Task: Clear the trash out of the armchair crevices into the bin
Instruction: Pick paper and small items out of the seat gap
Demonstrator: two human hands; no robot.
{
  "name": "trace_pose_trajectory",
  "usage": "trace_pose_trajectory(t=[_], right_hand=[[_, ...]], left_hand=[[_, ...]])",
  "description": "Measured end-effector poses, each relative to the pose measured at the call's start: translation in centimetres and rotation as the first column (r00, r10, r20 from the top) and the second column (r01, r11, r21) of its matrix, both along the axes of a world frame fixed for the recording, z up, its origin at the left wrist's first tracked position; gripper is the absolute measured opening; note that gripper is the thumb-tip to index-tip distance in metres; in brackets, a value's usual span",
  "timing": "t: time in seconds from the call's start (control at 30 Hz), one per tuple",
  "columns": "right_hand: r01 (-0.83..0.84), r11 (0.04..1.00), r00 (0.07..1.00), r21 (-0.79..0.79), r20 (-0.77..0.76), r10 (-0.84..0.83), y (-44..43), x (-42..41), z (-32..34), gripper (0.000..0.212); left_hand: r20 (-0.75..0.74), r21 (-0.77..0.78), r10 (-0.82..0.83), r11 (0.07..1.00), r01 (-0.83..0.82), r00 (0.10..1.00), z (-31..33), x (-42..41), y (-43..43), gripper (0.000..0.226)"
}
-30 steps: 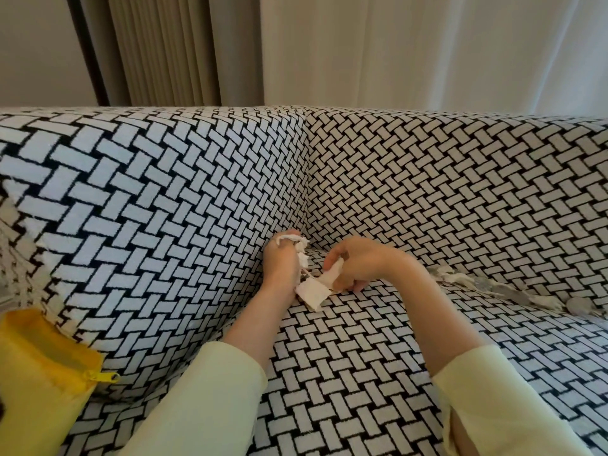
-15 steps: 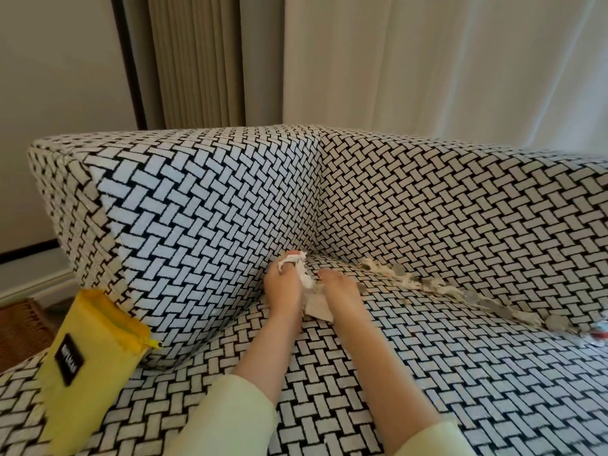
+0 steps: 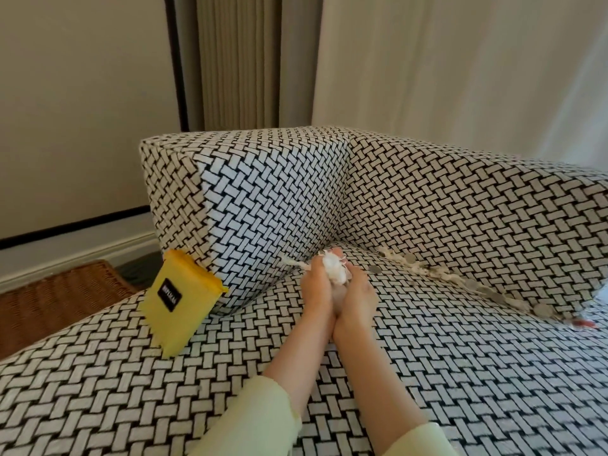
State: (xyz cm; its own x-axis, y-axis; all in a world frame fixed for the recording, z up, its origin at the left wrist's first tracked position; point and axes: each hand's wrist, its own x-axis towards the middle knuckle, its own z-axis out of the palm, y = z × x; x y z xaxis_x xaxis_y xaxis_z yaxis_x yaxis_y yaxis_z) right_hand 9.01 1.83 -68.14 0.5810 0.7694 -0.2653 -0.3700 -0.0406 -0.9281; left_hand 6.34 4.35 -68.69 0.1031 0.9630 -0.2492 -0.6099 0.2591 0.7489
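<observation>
A: Where's the trash right now?

B: A wad of white crumpled paper (image 3: 335, 270) sits pressed between both palms, just above the seat cushion (image 3: 427, 373), close to the back corner of the armchair (image 3: 269, 199). The left hand (image 3: 316, 291) and right hand (image 3: 357, 296) are cupped together around it, wrists touching, fingers curled over the top.

A: Is that all of it?

B: No. A thin white strip (image 3: 292, 263) trails out to the left from the bundle, toward the armrest crevice. And the back crevice is lined with more scraps and grey round pieces (image 3: 477, 286), ending near something red (image 3: 580, 324) at the right.

A: What worries you?

B: I'd say the trailing strip. If it's snagged in the seam, lifting the wad could tear it and leave a bit behind. The cupped hold is also loose on top, so small shreds may spill onto the cushion on the way out.

A: And the bin?

B: I can't pick one out for certain. A wicker basket (image 3: 62, 301) shows on the floor to the left, past a yellow pouch (image 3: 179, 306) leaning against the armrest. Carrying the wad across, it might knock that pouch.
</observation>
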Motion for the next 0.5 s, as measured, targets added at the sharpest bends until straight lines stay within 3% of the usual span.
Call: trace_pose_trajectory(t=[0.07,0.17,0.33,0.5], right_hand=[[-0.017,0.999,1.000,0.052,-0.004,0.018,-0.8,-1.6,1.0,0.030],[-0.071,0.987,0.996,0.141,0.057,0.064,-1.9,-4.6,2.3,0.030],[-0.153,0.963,0.988,0.221,0.006,0.156,-4.1,-9.8,4.2,0.030],[-0.281,0.929,0.952,0.242,-0.057,0.302,-5.0,-16.5,4.8,0.029]], left_hand=[[0.032,0.091,0.011,0.996,-0.014,0.999,1.4,-1.7,-1.1,0.036],[-0.055,0.205,0.026,0.979,-0.014,0.998,3.5,-4.5,-2.9,0.033],[-0.236,0.295,0.120,0.954,-0.046,0.964,5.7,-9.7,-5.0,0.038],[-0.273,0.339,0.285,0.922,-0.186,0.919,6.8,-16.7,-6.9,0.032]])
